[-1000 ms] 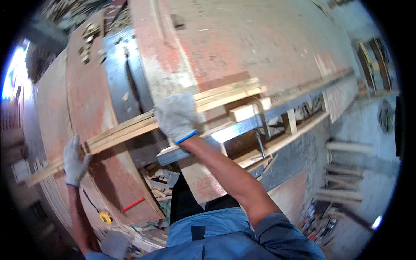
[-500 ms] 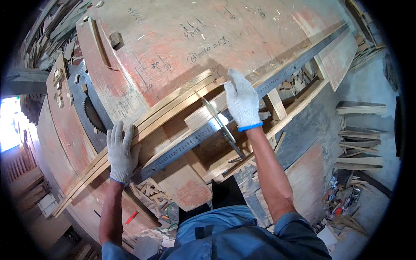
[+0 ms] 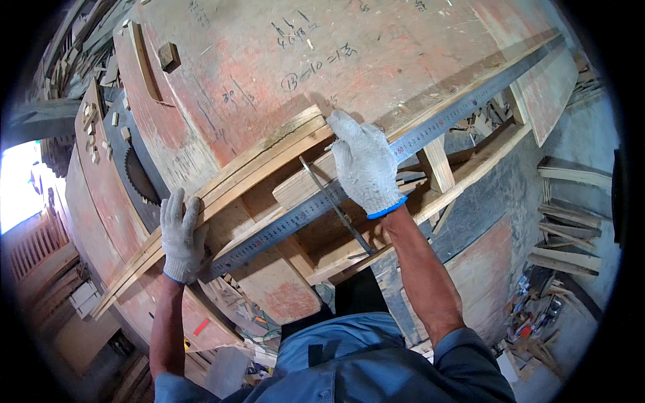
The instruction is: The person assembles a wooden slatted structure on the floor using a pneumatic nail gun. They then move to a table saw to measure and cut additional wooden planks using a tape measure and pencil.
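We're looking steeply down from the wearer's head, close above the wooden strips, the wide fisheye taking in the worktop beyond them and the wearer's own shirt on their near side, edges bowing toward the rim.

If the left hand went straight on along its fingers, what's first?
Beyond the wooden strips at the left hand, likely the scuffed tabletop, though it may pass above; height is unclear.
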